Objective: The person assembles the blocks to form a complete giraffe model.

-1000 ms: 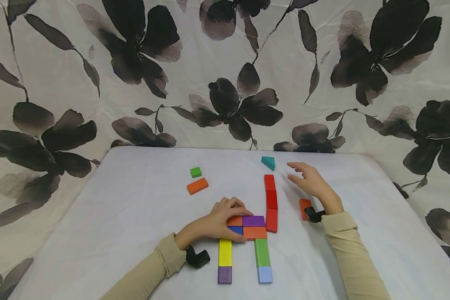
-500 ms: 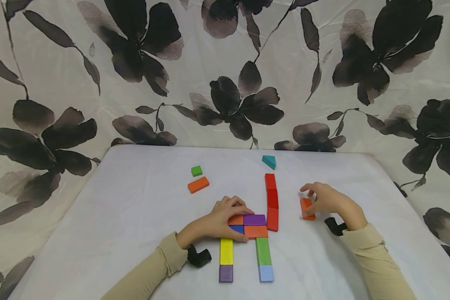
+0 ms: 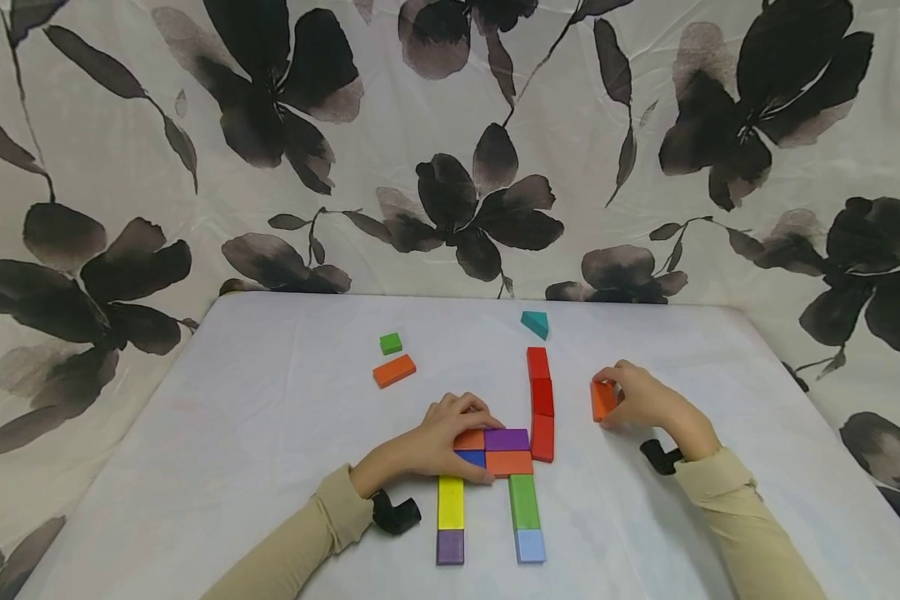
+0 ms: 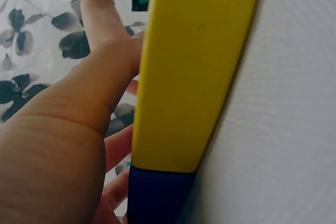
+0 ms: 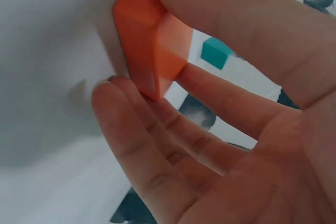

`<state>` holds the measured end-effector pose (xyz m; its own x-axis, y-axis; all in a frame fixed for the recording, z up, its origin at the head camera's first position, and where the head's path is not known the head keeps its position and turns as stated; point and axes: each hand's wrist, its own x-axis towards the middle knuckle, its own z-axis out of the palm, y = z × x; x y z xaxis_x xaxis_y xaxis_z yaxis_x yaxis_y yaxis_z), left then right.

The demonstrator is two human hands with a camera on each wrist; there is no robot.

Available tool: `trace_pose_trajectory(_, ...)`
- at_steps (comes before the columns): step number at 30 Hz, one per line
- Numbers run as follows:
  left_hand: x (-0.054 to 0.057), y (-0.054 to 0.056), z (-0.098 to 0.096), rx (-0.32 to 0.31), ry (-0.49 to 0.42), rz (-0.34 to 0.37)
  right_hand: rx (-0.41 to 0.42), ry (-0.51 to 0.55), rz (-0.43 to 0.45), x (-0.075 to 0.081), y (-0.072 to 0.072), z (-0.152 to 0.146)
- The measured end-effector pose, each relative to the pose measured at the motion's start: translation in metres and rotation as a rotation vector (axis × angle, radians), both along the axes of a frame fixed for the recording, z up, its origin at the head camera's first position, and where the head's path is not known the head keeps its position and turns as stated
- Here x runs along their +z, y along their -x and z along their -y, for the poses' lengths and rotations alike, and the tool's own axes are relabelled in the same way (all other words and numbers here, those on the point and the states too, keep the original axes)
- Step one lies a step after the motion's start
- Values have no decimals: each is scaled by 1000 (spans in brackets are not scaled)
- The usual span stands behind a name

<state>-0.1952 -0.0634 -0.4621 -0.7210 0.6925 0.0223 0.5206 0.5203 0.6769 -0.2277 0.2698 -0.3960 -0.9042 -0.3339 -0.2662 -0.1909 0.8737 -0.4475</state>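
My right hand [image 3: 648, 404] pinches an orange block [image 3: 602, 402] between thumb and fingers, right of a column of red blocks [image 3: 542, 398]. The right wrist view shows that orange block [image 5: 139, 35] close to the white surface. My left hand [image 3: 438, 437] spans a cluster of blocks, thumb along the lower edge and index finger along the upper. In the cluster are a purple block [image 3: 506, 440], an orange block [image 3: 508, 463] and a blue block [image 3: 470, 458], partly covered. Below it run a yellow block [image 3: 451, 503] above a dark purple block [image 3: 450, 547], and a green block [image 3: 524, 502] above a light blue block [image 3: 529, 546].
A teal block [image 3: 536, 324] lies beyond the red column. Farther left are a small green block [image 3: 391, 343] and a loose orange block [image 3: 394, 371]. The white table [image 3: 270, 400] ends at a floral cloth [image 3: 450, 100] behind. Black wrist cameras hang at both wrists.
My right hand has come back from near the teal block, taken hold of the orange block at the right and shifted it slightly away and leftward. My left hand has stayed in place.
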Motion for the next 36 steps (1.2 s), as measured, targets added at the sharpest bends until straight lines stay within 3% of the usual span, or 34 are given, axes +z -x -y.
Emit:
trace_pose_trajectory(13,0,1,1,12,-6,12,43,43,-39,-5,39,14)
trace_pose_trajectory(26,0,1,1,12,1,30,182,113,-258,19,71,47)
trace_pose_trajectory(36,0,2,1,1,-2,35,211,94,-130,10,107,98)
